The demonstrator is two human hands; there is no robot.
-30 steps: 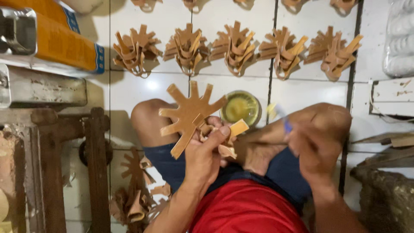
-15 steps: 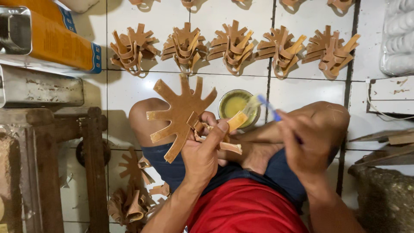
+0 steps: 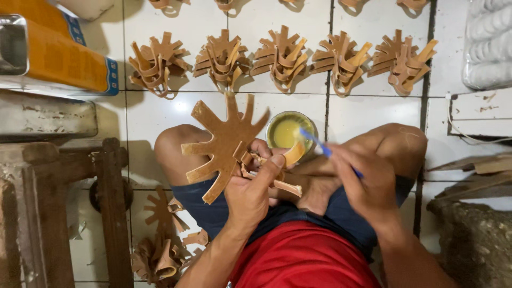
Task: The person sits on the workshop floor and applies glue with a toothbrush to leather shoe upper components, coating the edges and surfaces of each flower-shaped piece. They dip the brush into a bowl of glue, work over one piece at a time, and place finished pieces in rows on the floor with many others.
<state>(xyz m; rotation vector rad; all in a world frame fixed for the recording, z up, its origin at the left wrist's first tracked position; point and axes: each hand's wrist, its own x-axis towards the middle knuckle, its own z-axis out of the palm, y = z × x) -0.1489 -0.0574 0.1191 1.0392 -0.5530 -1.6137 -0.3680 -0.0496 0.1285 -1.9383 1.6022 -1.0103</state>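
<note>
My left hand (image 3: 255, 188) grips a brown leather piece (image 3: 223, 143) cut with several radiating strips, held up over my left knee; my thumb presses one folded strip (image 3: 292, 154). My right hand (image 3: 368, 184) holds a blue-handled brush (image 3: 319, 145) whose tip sits over a small round tin of yellow glue (image 3: 290, 130) on the white tiled floor (image 3: 154, 114). The brush tip is close to the folded strip. I sit on the floor in blue shorts and a red shirt.
A row of folded leather pieces (image 3: 280, 56) lies on the tiles ahead. More leather pieces (image 3: 160, 250) are piled by my left hip. An orange box (image 3: 58, 53) and a wooden frame (image 3: 58, 176) stand at the left, boards (image 3: 474, 170) at the right.
The right hand has brought the brush from beside my right knee to the glue tin. The leather piece has been turned and tilted slightly in my left hand.
</note>
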